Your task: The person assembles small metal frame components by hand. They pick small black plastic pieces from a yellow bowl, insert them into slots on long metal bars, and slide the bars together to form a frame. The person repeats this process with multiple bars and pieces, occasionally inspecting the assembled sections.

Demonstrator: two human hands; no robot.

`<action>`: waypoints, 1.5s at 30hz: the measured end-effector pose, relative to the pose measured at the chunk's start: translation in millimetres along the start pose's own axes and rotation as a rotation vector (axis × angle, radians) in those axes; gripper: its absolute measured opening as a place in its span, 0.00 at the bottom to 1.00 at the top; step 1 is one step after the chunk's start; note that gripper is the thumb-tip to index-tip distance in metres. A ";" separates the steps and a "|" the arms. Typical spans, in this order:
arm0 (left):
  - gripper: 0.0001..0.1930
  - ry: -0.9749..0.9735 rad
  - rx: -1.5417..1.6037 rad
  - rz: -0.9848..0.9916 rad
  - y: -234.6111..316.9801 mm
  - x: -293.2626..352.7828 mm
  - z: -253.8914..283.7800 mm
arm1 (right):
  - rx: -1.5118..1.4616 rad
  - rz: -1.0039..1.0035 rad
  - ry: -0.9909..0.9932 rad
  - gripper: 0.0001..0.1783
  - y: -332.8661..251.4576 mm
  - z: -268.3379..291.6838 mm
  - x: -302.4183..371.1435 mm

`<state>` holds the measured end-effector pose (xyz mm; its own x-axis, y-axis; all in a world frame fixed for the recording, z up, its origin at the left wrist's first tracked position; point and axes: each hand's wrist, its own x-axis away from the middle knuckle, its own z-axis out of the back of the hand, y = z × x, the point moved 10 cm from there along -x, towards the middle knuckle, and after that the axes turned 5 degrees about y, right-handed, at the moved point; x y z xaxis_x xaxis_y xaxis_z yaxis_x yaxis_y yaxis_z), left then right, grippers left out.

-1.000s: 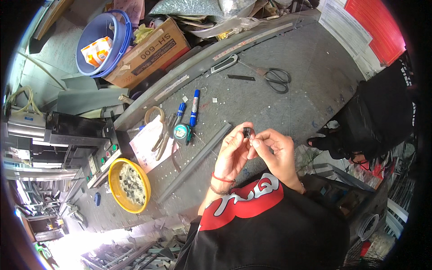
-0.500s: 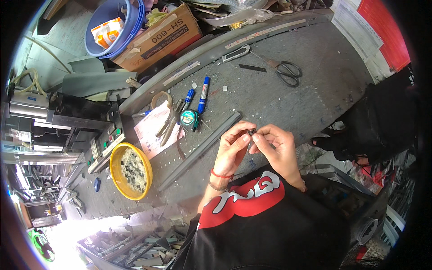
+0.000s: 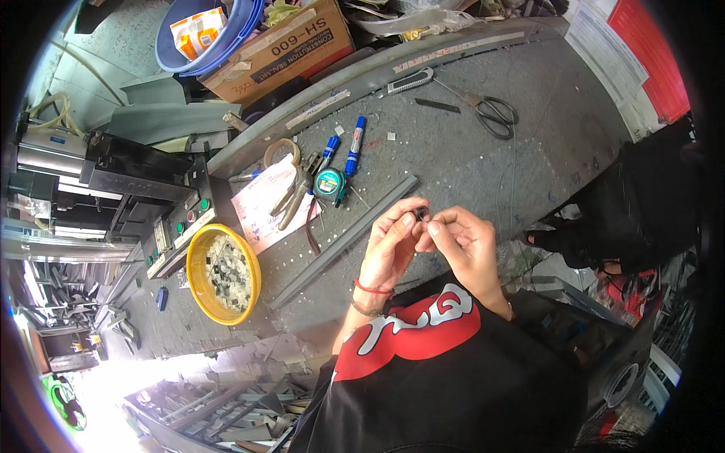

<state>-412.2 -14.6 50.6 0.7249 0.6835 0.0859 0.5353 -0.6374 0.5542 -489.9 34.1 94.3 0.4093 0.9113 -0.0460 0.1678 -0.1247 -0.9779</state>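
My left hand point(image 3: 390, 240) is closed, its thumb and forefinger pinching a small black piece point(image 3: 421, 214) over the front of the workbench. Too little of the piece shows to tell its kind. My right hand point(image 3: 467, 245) is also closed in a pinch, with its fingertips against the near right side of the piece. Anything between those fingertips is hidden. Just left of my hands, a long grey metal profile point(image 3: 343, 240) lies slanting across the bench. Farther left stands a yellow bowl point(image 3: 257, 281) of small white and black pieces point(image 3: 226, 275).
Beyond my hands lie a green tape measure point(image 3: 330, 184), pliers point(image 3: 296, 198), blue markers point(image 3: 355, 147), a paper sheet point(image 3: 259, 211) and a tape roll point(image 3: 282, 153). Scissors point(image 3: 495, 118), a utility knife point(image 3: 410, 81) and a dark blade point(image 3: 437, 105) lie farther back. A cardboard box point(image 3: 283, 57) stands behind.
The bench and its objects sit slightly farther right and higher in view. Both hands stay together at the small black piece, with the fingers shifted a little.
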 end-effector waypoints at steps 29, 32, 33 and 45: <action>0.06 0.299 -1.306 -0.600 67.2 21.9 30.7 | 0.025 -0.208 -0.251 0.10 84.4 -22.6 -14.2; 0.15 0.388 -1.668 -0.612 62.2 25.9 52.8 | 0.083 -0.161 -0.182 0.08 120.0 -15.4 -15.5; 0.18 0.437 -1.826 -0.555 57.7 28.1 65.0 | 0.110 -0.200 -0.165 0.07 135.4 -11.6 -13.8; 0.13 0.518 -1.950 -0.493 52.6 40.5 122.8 | 0.244 -0.520 -0.218 0.08 188.2 -5.9 17.2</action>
<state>-301.5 -64.1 -18.5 0.3486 0.8770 -0.3306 -0.7060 0.4777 0.5229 -446.1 24.0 -89.3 0.1316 0.8910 0.4346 0.0755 0.4281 -0.9006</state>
